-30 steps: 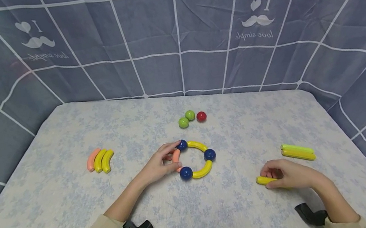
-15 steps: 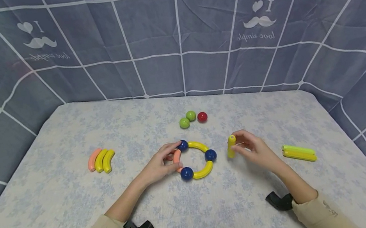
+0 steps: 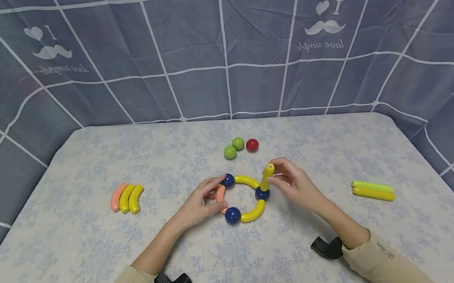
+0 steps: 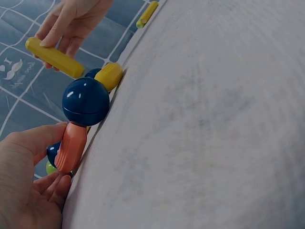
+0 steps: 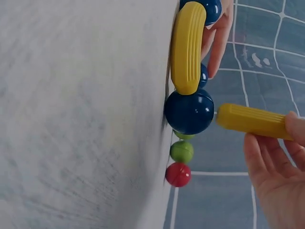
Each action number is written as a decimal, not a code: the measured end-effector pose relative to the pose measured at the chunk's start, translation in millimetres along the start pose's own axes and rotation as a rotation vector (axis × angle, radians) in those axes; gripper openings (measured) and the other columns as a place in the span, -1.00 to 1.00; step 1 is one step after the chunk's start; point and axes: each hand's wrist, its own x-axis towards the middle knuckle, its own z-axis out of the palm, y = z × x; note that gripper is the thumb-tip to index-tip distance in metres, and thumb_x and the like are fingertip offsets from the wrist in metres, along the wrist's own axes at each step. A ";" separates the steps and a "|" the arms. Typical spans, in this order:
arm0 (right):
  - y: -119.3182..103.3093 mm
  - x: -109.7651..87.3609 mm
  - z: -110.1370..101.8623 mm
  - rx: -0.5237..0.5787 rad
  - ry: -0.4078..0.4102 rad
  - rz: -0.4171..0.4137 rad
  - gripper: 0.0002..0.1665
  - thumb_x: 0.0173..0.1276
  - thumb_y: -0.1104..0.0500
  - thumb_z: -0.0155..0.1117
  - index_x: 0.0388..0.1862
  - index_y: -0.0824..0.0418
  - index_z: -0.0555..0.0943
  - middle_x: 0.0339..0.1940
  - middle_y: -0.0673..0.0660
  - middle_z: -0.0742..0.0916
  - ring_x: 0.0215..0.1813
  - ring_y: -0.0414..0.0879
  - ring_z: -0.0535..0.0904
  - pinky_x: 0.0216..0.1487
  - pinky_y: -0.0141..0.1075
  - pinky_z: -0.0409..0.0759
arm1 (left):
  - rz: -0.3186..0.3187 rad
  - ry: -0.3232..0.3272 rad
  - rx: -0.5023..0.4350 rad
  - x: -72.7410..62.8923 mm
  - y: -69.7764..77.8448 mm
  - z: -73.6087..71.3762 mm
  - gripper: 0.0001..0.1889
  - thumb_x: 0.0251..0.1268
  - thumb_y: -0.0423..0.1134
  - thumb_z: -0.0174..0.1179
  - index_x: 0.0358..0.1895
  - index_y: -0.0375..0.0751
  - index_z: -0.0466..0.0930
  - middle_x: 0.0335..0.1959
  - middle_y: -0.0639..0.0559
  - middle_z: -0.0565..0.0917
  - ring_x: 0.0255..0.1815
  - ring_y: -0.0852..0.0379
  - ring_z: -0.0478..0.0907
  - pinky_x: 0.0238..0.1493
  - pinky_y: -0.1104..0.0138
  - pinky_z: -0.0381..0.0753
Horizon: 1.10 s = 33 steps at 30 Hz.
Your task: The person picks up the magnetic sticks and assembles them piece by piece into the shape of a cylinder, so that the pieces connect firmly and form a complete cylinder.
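A ring of three blue balls and curved sticks lies on the table. My left hand [image 3: 198, 202] pinches its coral curved stick [image 4: 72, 148], an index fingertip by the far blue ball [image 3: 228, 180]. Two yellow curved sticks [image 3: 254, 212] join the near blue ball [image 3: 232, 215] and far ball to the right blue ball [image 5: 189, 112]. Between thumb and fingers, my right hand [image 3: 297, 182] holds a straight yellow stick [image 3: 267, 177] upright, slightly tilted, over that right ball. In the right wrist view, a narrow gap shows between the stick's lower end and the ball.
Behind the ring lie two green balls [image 3: 230, 152] and a red ball [image 3: 252, 145]. On the left, a coral curved stick [image 3: 119, 197] lies beside two yellow curved sticks [image 3: 134, 199]. A straight yellow stick [image 3: 373, 193] and a straight lime stick [image 3: 372, 186] lie to the right.
My right hand has lifted the straight yellow stick off the table at right, turned it upright and carried it left to the ring's right ball. My left hand stays put.
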 end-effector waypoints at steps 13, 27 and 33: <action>12.0 -1.8 7.0 -0.090 -0.099 0.140 -0.61 0.16 0.36 0.29 -0.04 0.38 0.42 -0.15 0.21 0.60 -0.11 0.02 0.55 -0.07 -0.22 0.59 | 0.007 -0.002 0.010 -0.1 2.0 -0.2 -0.34 0.16 -0.30 0.23 0.34 -0.26 0.20 0.21 -0.21 0.34 0.03 -0.05 0.41 0.01 0.16 0.46; 23.7 6.5 14.6 -0.264 -0.157 0.216 -0.66 0.12 0.30 0.35 -0.11 0.31 0.52 -0.21 0.18 0.64 -0.24 -0.01 0.54 -0.22 -0.25 0.58 | 0.022 0.031 0.043 4.7 1.1 -0.6 -0.42 0.20 -0.30 0.19 0.31 -0.24 0.27 0.34 -0.17 0.21 0.06 0.00 0.40 -0.05 0.27 0.48; 30.2 22.3 11.5 -0.230 -0.157 0.303 -0.60 0.18 0.35 0.27 0.01 0.38 0.48 -0.05 0.29 0.61 -0.05 0.11 0.55 -0.02 -0.15 0.56 | 0.032 0.098 0.049 4.8 -1.8 2.0 -0.52 0.23 -0.28 0.17 0.22 -0.27 0.38 0.10 -0.13 0.35 -0.07 0.03 0.38 -0.13 0.29 0.44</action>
